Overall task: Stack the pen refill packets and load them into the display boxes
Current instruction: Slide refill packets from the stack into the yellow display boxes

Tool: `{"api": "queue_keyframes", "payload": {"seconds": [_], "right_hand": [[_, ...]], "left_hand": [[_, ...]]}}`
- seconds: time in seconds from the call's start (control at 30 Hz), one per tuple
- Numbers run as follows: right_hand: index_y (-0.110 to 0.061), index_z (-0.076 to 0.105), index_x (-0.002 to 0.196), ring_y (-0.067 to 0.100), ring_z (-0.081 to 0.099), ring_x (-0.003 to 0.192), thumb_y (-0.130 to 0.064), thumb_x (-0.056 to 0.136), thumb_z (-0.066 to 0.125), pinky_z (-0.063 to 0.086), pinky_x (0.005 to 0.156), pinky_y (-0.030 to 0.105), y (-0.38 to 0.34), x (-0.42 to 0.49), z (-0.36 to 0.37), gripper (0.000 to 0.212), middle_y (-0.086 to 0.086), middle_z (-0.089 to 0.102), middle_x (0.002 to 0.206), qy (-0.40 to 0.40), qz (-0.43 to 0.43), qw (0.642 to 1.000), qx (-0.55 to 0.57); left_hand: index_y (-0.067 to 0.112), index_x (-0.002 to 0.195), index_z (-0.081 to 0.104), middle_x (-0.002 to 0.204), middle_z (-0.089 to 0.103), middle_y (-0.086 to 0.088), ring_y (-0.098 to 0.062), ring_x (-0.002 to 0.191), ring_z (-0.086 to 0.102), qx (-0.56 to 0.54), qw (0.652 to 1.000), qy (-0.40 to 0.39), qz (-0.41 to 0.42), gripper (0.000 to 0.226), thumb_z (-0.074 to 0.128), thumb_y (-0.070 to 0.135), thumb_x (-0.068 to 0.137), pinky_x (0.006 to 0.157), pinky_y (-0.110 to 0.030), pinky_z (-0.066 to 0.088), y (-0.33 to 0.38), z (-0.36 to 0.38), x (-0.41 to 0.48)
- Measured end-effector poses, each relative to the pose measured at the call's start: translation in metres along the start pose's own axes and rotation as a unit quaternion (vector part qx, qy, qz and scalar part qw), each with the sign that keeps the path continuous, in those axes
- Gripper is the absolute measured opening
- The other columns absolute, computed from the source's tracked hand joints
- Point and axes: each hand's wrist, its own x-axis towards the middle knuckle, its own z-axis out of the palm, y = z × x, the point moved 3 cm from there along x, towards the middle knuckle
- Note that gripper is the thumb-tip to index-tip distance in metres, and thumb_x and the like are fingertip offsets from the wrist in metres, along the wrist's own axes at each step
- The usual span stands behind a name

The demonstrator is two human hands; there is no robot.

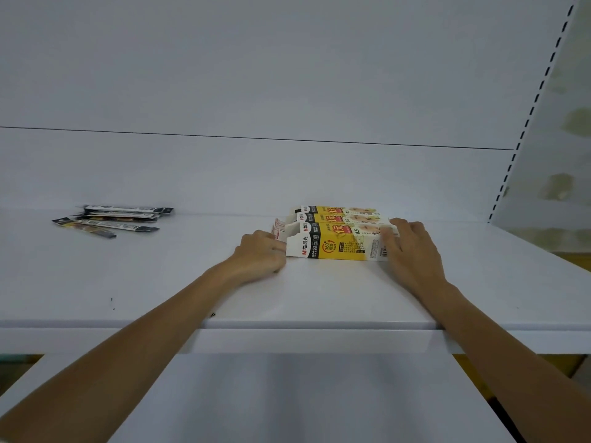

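Yellow display boxes (pixel 339 247), three; refill packets (pixel 118 219), roughly five.

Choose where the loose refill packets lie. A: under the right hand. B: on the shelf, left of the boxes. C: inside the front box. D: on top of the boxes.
B: the refill packets lie in a loose pile on the shelf, well left of the display boxes.
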Motion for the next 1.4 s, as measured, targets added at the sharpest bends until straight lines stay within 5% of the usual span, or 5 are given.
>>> {"api": "queue_keyframes", "payload": {"seconds": [0.23, 0.47, 0.77, 1.1, 1.4], "right_hand": [[-0.015, 0.054, 0.120, 0.028, 0.050, 0.110, -0.035, 0.097, 0.037, 0.037, 0.079, 0.034, 0.000, 0.001, -0.002, 0.035, 0.010, 0.049, 0.123, 0.017, 0.023, 1.000, -0.011], [-0.014, 0.053, 0.120, 0.027, 0.048, 0.111, -0.040, 0.093, 0.043, 0.041, 0.087, 0.037, -0.001, 0.000, -0.003, 0.039, 0.010, 0.047, 0.121, -0.003, 0.018, 0.999, 0.026], [-0.010, 0.049, 0.131, 0.029, 0.027, 0.132, -0.040, 0.092, 0.047, 0.029, 0.103, 0.046, -0.028, 0.012, -0.014, 0.049, 0.012, 0.035, 0.145, 0.010, -0.039, 0.998, -0.044], [-0.010, 0.037, 0.140, 0.024, 0.029, 0.134, -0.018, 0.092, 0.049, 0.027, 0.109, 0.038, -0.197, 0.020, 0.049, 0.051, 0.005, 0.037, 0.146, -0.027, -0.237, 0.970, 0.053], [-0.013, 0.041, 0.138, 0.021, 0.035, 0.132, -0.022, 0.092, 0.050, 0.027, 0.110, 0.039, -0.326, 0.007, 0.159, 0.047, 0.003, 0.040, 0.144, -0.159, -0.264, 0.949, 0.063]], "left_hand": [[0.019, 0.109, 0.060, 0.113, 0.061, 0.001, -0.020, 0.107, 0.051, 0.008, 0.976, 0.185, 0.115, 0.031, 0.055, 0.010, 0.080, 0.085, -0.026, 0.036, 0.004, -0.007, 0.000], [0.026, 0.136, 0.034, 0.123, 0.058, 0.000, -0.016, 0.107, 0.055, -0.035, 0.995, -0.014, 0.089, 0.055, 0.050, 0.012, 0.086, 0.084, -0.025, 0.042, 0.014, 0.013, 0.000], [0.023, 0.117, 0.058, 0.124, 0.055, 0.004, -0.012, 0.111, 0.051, 0.000, 0.982, 0.090, 0.165, 0.038, 0.055, 0.005, 0.083, 0.089, -0.022, 0.036, -0.017, -0.029, -0.012], [0.022, 0.104, 0.067, 0.119, 0.058, 0.007, -0.009, 0.113, 0.049, 0.070, 0.978, 0.179, 0.078, 0.025, 0.055, 0.009, 0.086, 0.093, -0.020, 0.033, -0.131, -0.122, -0.048], [0.014, 0.109, 0.066, 0.118, 0.061, -0.003, -0.018, 0.109, 0.053, 0.093, 0.976, 0.194, -0.045, 0.026, 0.054, 0.006, 0.087, 0.085, -0.019, 0.033, -0.274, -0.225, -0.067]]}}
